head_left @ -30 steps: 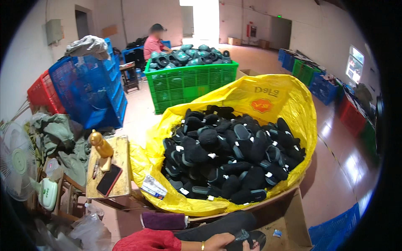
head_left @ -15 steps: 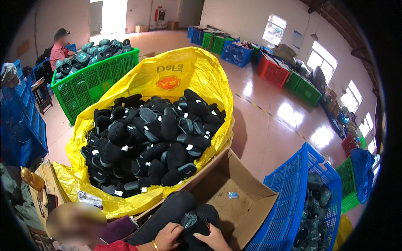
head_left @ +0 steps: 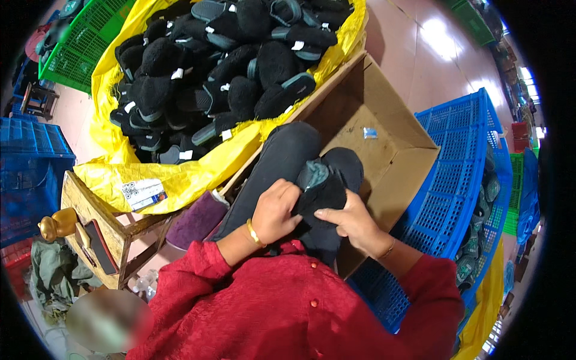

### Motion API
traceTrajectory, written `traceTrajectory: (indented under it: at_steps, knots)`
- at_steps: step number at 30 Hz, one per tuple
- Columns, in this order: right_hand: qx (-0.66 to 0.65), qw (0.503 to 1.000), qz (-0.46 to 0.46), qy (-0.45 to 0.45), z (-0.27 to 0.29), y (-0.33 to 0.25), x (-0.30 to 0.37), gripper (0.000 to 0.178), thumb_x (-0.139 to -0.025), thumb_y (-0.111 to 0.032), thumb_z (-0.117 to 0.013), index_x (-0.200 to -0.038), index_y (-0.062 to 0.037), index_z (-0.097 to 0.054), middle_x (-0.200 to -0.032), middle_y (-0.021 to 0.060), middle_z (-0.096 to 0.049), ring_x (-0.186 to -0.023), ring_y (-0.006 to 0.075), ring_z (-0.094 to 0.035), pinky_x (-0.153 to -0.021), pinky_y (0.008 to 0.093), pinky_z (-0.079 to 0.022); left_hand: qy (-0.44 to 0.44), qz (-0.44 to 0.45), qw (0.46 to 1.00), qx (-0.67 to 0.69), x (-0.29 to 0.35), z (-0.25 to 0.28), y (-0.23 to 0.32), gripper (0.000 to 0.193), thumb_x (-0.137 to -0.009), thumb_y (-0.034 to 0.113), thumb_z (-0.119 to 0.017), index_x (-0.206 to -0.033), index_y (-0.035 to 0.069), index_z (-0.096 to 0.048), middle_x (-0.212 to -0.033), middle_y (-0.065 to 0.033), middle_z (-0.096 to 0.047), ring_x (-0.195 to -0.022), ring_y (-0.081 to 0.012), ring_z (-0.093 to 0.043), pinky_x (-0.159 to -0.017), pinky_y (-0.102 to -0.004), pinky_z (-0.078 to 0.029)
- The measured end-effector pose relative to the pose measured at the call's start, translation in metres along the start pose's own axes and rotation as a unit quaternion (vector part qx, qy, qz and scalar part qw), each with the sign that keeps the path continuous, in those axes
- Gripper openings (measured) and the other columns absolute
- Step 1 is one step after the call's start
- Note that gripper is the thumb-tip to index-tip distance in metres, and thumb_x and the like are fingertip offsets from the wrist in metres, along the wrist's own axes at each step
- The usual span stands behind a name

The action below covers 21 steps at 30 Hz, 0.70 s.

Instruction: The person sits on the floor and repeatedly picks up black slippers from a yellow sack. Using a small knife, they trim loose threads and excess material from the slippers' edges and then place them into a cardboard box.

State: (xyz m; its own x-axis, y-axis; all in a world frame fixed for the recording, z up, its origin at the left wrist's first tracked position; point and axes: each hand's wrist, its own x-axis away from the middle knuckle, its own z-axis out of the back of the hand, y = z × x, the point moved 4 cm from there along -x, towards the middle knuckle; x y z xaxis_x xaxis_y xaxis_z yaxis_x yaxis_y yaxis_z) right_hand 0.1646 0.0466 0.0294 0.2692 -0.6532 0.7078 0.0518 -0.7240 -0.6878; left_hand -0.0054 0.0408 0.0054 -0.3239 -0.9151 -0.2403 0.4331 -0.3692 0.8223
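A black fuzzy slipper (head_left: 320, 197) with a grey-green lining rests over my lap, between both hands. My left hand (head_left: 276, 208) is closed on its left side, fingers curled and knuckles up. My right hand (head_left: 353, 224) grips the other side, its thumb laid on the black fabric and its other fingers mostly hidden. Beyond my knees, a yellow woven sack (head_left: 180, 189) is heaped with similar black slippers (head_left: 157, 90), several with small white tags. Whether my right hand also holds a small tool cannot be made out.
An open cardboard box (head_left: 401, 162) with a small blue-white packet (head_left: 369, 133) stands right of my legs. Beside it is a blue crate (head_left: 441, 180) of dark green shoes. At left are a wooden stool (head_left: 99, 207), a gold-coloured bottle (head_left: 58, 224) and a purple cloth piece (head_left: 198, 221). A green crate (head_left: 87, 45) stands farther off.
The view has tipped downward, so my sleeves and lap now show. Both hands stay at the slipper; a thin dark tool seen by my right hand earlier no longer shows clearly.
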Motion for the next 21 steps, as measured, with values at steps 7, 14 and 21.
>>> traceTrajectory:
  at_steps: [7, 14, 21]
  knots:
    - [0.058, 0.996, 0.016, 0.059, -0.014, -0.011, -0.012, 0.043, -0.081, -0.006, -0.069, -0.121, -0.0018, -0.052, -0.097, 0.004, -0.065, -0.07, 0.0082, -0.061, -0.04, 0.0205, -0.048, -0.011, 0.001, 0.999, 0.03, -0.014, 0.016, -0.007, 0.045, -0.046, 0.003, -0.078, -0.079, 0.003, -0.047, -0.078, -0.0151, -0.051, -0.078, -0.0383, -0.054, -0.065, -0.0424, -0.044]
    - [0.062, 0.993, 0.035, 0.09, -0.038, -0.004, -0.009, 0.038, -0.081, -0.003, -0.068, -0.117, -0.0018, -0.055, -0.097, 0.004, -0.064, -0.072, 0.0078, -0.062, -0.041, 0.0187, -0.048, 0.101, 0.065, 0.992, 0.035, 0.028, 0.014, -0.012, 0.042, -0.056, 0.0, -0.075, -0.092, 0.002, -0.053, -0.09, -0.0161, -0.053, -0.087, -0.0357, -0.054, -0.075, -0.0401, -0.046]
    - [0.025, 0.988, 0.075, 0.134, -0.048, 0.012, -0.01, 0.032, -0.081, -0.002, -0.066, -0.112, -0.005, -0.057, -0.091, 0.0013, -0.064, -0.069, 0.005, -0.059, -0.04, 0.0175, -0.044, 0.137, 0.063, 0.987, 0.047, 0.04, 0.02, -0.02, 0.035, -0.058, -0.001, -0.073, -0.087, 0.0, -0.054, -0.085, -0.015, -0.055, -0.081, -0.0343, -0.056, -0.07, -0.0373, -0.047]
